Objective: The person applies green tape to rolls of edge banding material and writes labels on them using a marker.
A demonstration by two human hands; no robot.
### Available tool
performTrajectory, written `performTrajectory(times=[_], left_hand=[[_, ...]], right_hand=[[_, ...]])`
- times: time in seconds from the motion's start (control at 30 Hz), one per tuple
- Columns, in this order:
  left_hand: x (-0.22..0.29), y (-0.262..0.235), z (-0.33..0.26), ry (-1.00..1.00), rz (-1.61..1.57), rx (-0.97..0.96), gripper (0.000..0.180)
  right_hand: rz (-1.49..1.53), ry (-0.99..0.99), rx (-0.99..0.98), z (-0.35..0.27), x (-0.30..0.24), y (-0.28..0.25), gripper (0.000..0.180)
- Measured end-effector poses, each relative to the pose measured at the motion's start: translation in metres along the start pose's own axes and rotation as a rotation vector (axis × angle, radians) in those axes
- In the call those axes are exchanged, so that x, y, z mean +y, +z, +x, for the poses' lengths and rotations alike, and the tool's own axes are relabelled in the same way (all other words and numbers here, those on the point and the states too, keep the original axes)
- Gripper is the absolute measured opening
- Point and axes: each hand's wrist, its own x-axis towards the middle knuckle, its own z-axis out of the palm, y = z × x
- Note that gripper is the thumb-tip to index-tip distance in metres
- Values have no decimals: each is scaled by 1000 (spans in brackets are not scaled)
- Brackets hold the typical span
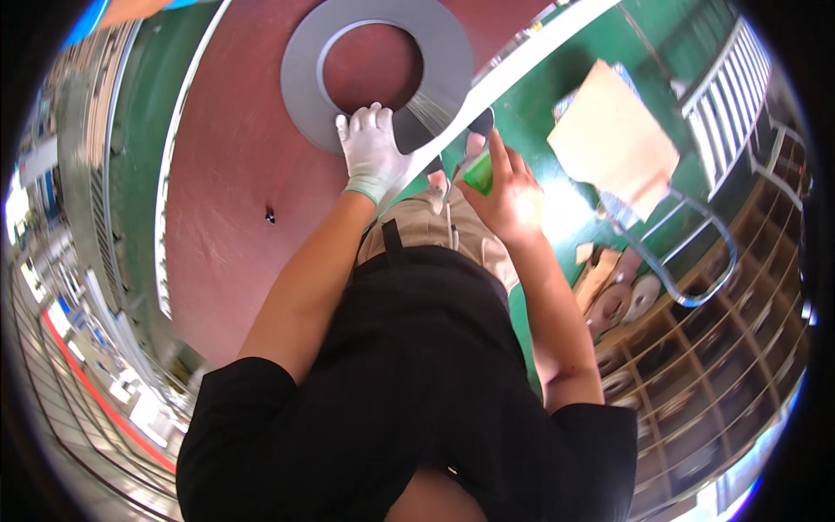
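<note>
A large flat grey ring [304,65], which looks like a wound roll of strip, lies on the dark red table [235,148]. My left hand [374,152], in a whitish glove, rests on the ring's near edge with its fingers spread. My right hand [513,200] is bare and off to the right of the table edge. Its fingers close around a small see-through green object [477,174], whose kind I cannot make out. Pale streaks run across the lower right of the ring, just beyond my left hand.
A small dark bit [270,215] lies on the table. On the right, a tan cardboard sheet [613,139] covers a seat beside a blue tubular frame [731,252]. Beyond are a white slatted rack [731,96] and a compartmented shelf [696,374], with several rolls [609,304] beside it.
</note>
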Motion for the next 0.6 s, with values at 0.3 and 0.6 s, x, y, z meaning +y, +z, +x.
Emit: performTrajectory(times=[0.3, 0.6], left_hand=[[-3, -117, 8, 61, -375, -108, 78], [-17, -122, 13, 58, -477, -248, 100]], right_hand=[[80, -137, 143, 11, -2, 45, 88], [639, -251, 459, 144, -67, 168, 33]])
